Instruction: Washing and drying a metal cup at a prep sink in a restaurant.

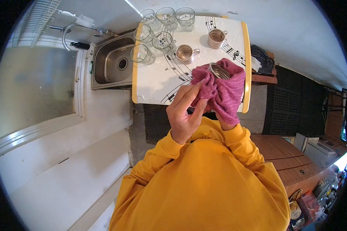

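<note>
My left hand (186, 111) pinches a fold of a magenta cloth (231, 92) between thumb and fingers. Wrapped in that cloth is a metal cup (219, 71), its open rim showing at the top. My right hand (227, 124) is under the cloth and holds the cup through it; only the wrist and heel of the hand show. Beyond my hands, two metal mugs with handles, one nearer (185, 54) and one farther back (216, 38), stand upright on the white table. Several clear glass tumblers (164, 42) are grouped at the table's left side.
The table (153, 86) has a yellow edge and a music-note print. A steel sink (112, 62) with a faucet (66, 36) adjoins it on the left, near a frosted window (37, 86). A black plastic bag (264, 59) lies past the right edge; brown cabinets (283, 158) stand at right.
</note>
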Demonstrator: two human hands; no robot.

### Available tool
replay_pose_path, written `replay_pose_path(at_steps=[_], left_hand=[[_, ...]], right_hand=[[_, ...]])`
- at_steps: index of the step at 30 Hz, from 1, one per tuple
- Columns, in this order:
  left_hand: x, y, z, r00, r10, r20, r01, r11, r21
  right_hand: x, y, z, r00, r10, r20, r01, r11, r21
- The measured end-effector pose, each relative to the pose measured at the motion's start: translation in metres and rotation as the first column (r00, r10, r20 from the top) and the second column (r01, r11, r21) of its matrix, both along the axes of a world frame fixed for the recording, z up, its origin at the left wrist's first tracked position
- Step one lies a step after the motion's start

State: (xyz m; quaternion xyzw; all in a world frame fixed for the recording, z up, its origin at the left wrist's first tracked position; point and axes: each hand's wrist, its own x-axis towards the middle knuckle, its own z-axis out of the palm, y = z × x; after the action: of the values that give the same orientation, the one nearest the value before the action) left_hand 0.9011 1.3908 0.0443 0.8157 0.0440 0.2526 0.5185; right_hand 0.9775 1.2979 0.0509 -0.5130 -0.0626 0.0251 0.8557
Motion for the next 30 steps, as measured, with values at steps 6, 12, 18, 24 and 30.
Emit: replay_pose_path(at_steps=[6, 12, 18, 24, 30], left_hand=[[0.007, 0.004, 0.0, 0.997, 0.048, 0.061, -0.044, 0.997, -0.061], [0.012, 0.003, -0.001, 0.97, -0.021, 0.243, -0.013, 0.991, 0.136], [0.005, 0.005, -0.013, 0.941, -0.116, 0.319, 0.058, 0.981, 0.186], [-0.004, 0.013, -0.014, 0.928, -0.113, 0.354, -0.01, 0.944, 0.329], [-0.014, 0.019, -0.01, 0.947, -0.023, 0.321, -0.078, 0.951, 0.298]], right_hand=[[-0.001, -0.005, -0.013, 0.968, 0.249, 0.044, -0.235, 0.95, -0.207], [-0.006, 0.001, -0.032, 0.98, 0.086, 0.182, -0.061, 0.989, -0.138], [-0.016, -0.004, -0.082, 0.982, 0.115, 0.149, 0.005, 0.774, -0.633], [-0.026, 0.011, -0.077, 0.976, 0.033, -0.217, -0.032, 0.999, 0.008], [-0.028, 0.002, -0.083, 0.997, 0.003, -0.078, -0.024, 0.962, -0.272]])
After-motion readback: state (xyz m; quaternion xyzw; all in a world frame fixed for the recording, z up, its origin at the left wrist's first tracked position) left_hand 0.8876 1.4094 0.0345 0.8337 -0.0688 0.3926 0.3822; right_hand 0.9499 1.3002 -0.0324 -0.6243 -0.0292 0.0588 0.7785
